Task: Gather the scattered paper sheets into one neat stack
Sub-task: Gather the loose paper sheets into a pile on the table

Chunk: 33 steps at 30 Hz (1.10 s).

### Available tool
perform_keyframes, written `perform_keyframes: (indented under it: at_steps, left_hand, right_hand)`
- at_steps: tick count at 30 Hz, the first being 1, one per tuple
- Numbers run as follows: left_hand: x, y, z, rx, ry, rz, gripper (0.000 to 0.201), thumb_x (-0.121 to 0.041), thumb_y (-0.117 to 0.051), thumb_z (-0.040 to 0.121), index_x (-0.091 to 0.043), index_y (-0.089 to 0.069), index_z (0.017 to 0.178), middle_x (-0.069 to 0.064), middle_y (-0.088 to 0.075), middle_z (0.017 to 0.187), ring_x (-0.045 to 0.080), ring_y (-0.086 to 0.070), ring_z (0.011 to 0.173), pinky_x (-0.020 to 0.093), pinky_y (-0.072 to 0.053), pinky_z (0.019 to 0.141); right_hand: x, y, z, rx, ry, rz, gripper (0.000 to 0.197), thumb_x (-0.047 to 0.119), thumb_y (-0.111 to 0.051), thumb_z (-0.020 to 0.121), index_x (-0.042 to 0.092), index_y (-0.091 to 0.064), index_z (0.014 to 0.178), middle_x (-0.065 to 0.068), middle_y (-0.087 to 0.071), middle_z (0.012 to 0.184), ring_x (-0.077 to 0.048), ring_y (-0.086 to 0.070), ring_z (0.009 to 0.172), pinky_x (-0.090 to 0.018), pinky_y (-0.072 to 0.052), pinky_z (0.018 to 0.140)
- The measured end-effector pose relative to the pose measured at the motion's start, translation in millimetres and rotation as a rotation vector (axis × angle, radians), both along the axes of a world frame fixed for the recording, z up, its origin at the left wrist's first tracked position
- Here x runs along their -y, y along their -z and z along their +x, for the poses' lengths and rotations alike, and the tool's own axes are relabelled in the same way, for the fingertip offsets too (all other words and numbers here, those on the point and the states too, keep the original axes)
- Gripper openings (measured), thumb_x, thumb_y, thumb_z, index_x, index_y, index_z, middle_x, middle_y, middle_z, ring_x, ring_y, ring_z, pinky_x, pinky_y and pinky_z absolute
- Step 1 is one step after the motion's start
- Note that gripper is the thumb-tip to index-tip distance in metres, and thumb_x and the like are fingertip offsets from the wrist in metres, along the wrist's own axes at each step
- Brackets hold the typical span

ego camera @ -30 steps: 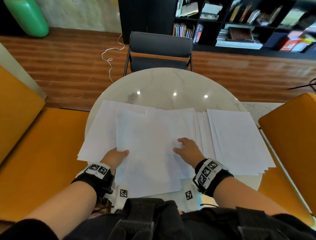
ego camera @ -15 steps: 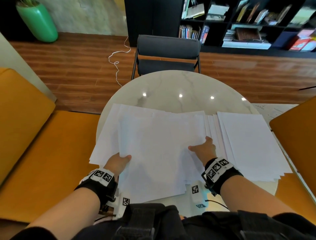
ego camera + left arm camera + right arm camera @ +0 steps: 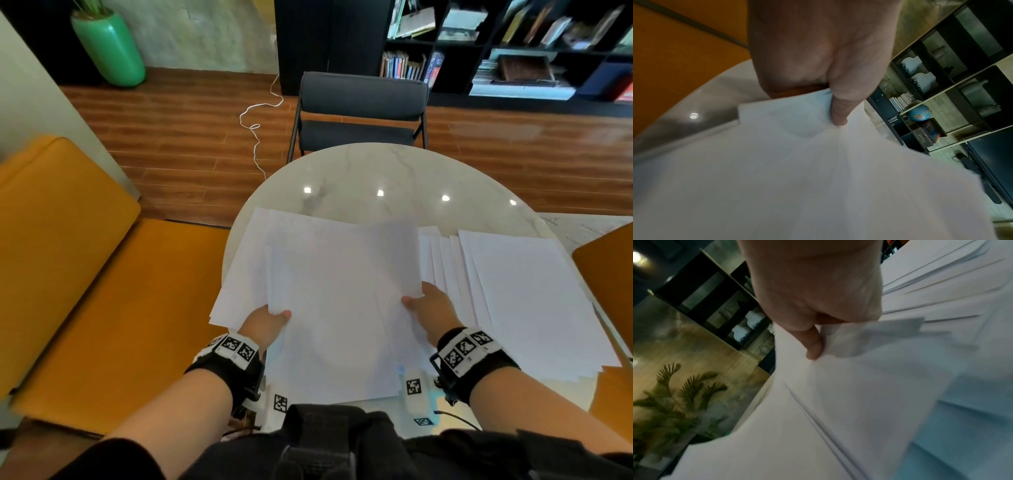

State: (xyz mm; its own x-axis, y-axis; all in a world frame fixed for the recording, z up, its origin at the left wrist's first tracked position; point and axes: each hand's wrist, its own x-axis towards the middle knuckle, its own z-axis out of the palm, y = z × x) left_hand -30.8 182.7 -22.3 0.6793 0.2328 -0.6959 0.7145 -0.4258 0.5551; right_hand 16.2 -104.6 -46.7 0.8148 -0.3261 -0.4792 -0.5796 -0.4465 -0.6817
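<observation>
A bundle of white paper sheets (image 3: 342,308) lies in front of me on the round marble table (image 3: 394,171). My left hand (image 3: 270,322) grips its left edge, thumb on top (image 3: 838,112). My right hand (image 3: 424,305) pinches the right edge, thumb over the top sheet (image 3: 813,345). More sheets (image 3: 246,274) stick out beneath on the left. A fanned spread of sheets (image 3: 520,301) lies to the right, overhanging the table's near right edge. The fingers under the paper are hidden.
A dark chair (image 3: 359,109) stands at the table's far side. Orange seating lies to the left (image 3: 68,274) and right (image 3: 609,274). A black bookshelf (image 3: 479,51) lines the back wall, and a green vase (image 3: 109,48) stands far left.
My right hand slid from the top of the sheets to the bundle's right edge and now pinches it. The left hand kept its grip on the left edge. The view shifted.
</observation>
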Motion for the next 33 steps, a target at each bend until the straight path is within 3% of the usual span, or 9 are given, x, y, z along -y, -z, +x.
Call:
perform_keyframes:
  at_steps: [4, 11, 14, 18, 20, 24, 28, 31, 33]
  left_hand:
    - [-2, -2, -1, 0.01, 0.023, -0.027, 0.04, -0.032, -0.049, 0.095, -0.003, -0.056, 0.121, 0.017, -0.06, 0.126, 0.035, -0.054, 0.117, 0.031, -0.038, 0.097]
    - [0, -11, -4, -0.004, -0.104, -0.127, 0.047, -0.04, -0.049, 0.094, -0.004, -0.054, 0.124, 0.018, -0.057, 0.132, 0.036, -0.051, 0.121, 0.043, -0.036, 0.108]
    - [3, -14, -2, 0.005, -0.23, -0.098, 0.064, -0.052, -0.041, 0.094, -0.002, -0.043, 0.134, 0.017, -0.048, 0.141, 0.037, -0.04, 0.132, 0.044, -0.027, 0.115]
    - [3, -17, -5, 0.097, -0.473, -0.167, 0.066, -0.055, -0.048, 0.089, -0.012, -0.038, 0.139, 0.015, -0.046, 0.142, 0.039, -0.041, 0.13, 0.047, -0.031, 0.111]
    - [0, -17, -5, 0.065, -0.491, -0.204, 0.068, -0.058, -0.046, 0.088, -0.014, -0.04, 0.139, 0.012, -0.047, 0.14, 0.038, -0.041, 0.13, 0.047, -0.031, 0.11]
    - [-3, -8, -4, 0.004, -0.246, -0.258, 0.081, -0.065, -0.064, 0.072, -0.008, -0.052, 0.129, 0.009, -0.059, 0.13, 0.035, -0.053, 0.119, 0.046, -0.036, 0.109]
    - [-5, -4, -4, 0.015, -0.158, -0.254, 0.037, -0.034, -0.07, 0.083, -0.009, -0.057, 0.107, 0.006, -0.061, 0.11, 0.029, -0.056, 0.106, 0.035, -0.038, 0.091]
    - [-8, 1, -5, 0.026, -0.101, -0.215, 0.043, -0.035, -0.066, 0.085, -0.009, -0.057, 0.118, 0.008, -0.061, 0.118, 0.031, -0.055, 0.113, 0.04, -0.039, 0.101]
    - [-15, 7, -8, 0.053, -0.1, -0.156, 0.045, -0.035, -0.065, 0.086, -0.008, -0.056, 0.121, 0.012, -0.062, 0.123, 0.035, -0.055, 0.115, 0.046, -0.04, 0.105]
  right_hand:
    - [11, -34, 9, 0.237, 0.207, 0.073, 0.028, 0.011, -0.055, 0.091, 0.003, -0.057, 0.118, -0.016, -0.064, 0.105, -0.029, -0.059, 0.089, -0.034, -0.047, 0.078]
    - [29, -92, 22, 0.447, 0.384, 0.129, 0.039, 0.022, -0.053, 0.094, 0.004, -0.049, 0.128, -0.015, -0.059, 0.125, -0.03, -0.057, 0.111, -0.024, -0.04, 0.078]
    - [19, -88, 20, 0.366, 0.247, 0.237, 0.04, 0.021, -0.055, 0.095, 0.001, -0.048, 0.129, -0.016, -0.059, 0.123, -0.029, -0.059, 0.102, -0.024, -0.045, 0.066]
    - [-1, -50, 4, 0.124, 0.045, 0.321, 0.029, 0.023, -0.067, 0.081, 0.01, -0.06, 0.107, -0.016, -0.068, 0.112, -0.035, -0.066, 0.097, -0.049, -0.055, 0.084]
    - [-12, -29, -3, 0.011, -0.047, 0.298, 0.032, 0.024, -0.071, 0.075, 0.011, -0.062, 0.104, -0.015, -0.071, 0.104, -0.035, -0.069, 0.089, -0.051, -0.057, 0.081]
    - [-34, -11, -18, -0.112, -0.223, 0.164, 0.036, 0.016, -0.069, 0.085, 0.007, -0.054, 0.117, -0.003, -0.062, 0.092, -0.019, -0.059, 0.08, -0.029, -0.047, 0.066]
    - [-47, -10, -20, -0.103, -0.399, 0.062, 0.052, 0.029, -0.069, 0.084, 0.007, -0.054, 0.129, -0.009, -0.062, 0.119, -0.026, -0.061, 0.106, -0.031, -0.049, 0.084]
    - [-55, -12, -18, -0.097, -0.502, 0.022, 0.046, 0.035, -0.07, 0.08, 0.002, -0.063, 0.111, -0.019, -0.066, 0.112, -0.032, -0.065, 0.098, -0.044, -0.054, 0.089]
    - [-59, -11, -16, -0.073, -0.485, -0.046, 0.05, 0.039, -0.068, 0.08, 0.009, -0.061, 0.119, -0.014, -0.059, 0.122, -0.03, -0.062, 0.106, -0.041, -0.051, 0.095]
